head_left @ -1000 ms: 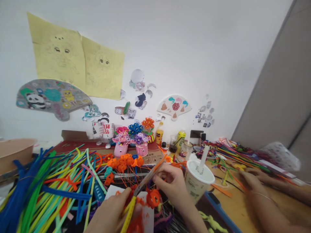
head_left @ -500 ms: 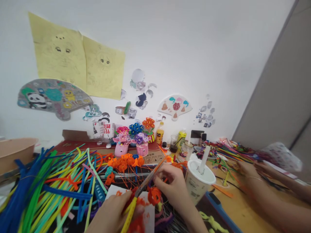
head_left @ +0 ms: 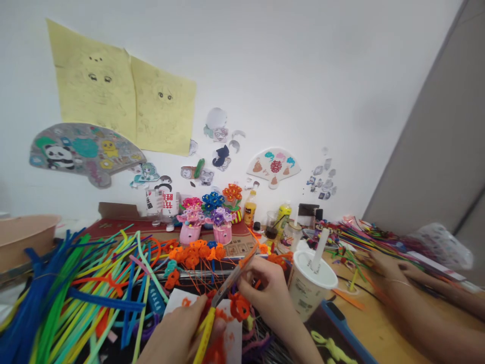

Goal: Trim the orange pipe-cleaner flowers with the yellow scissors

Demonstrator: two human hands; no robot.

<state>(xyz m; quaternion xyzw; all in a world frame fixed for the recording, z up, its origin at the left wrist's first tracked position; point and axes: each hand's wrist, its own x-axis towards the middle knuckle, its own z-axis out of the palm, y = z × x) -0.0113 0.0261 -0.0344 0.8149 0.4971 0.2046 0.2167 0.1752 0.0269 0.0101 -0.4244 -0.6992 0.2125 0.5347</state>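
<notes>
My left hand is closed round scissors with yellow handles, their metal blades pointing up and away to the right. Close beside the blades, my right hand is pinched shut; a fuzzy orange pipe cleaner shows at its fingertips along the blade, mostly hidden. Just below those fingers is an orange pipe-cleaner flower. Under both hands lies a white sheet strewn with orange fluff. Beyond them is a cluster of orange flowers on thin stems.
Loose coloured pipe cleaners are heaped on the left. A lidded drink cup with a straw stands right beside my right wrist. Flower pots and bottles line the back. Another person's hands are at the right.
Both hands and the scissors keep nearly the same place. My right hand has shifted very slightly at the blades; the whole view has moved a little.
</notes>
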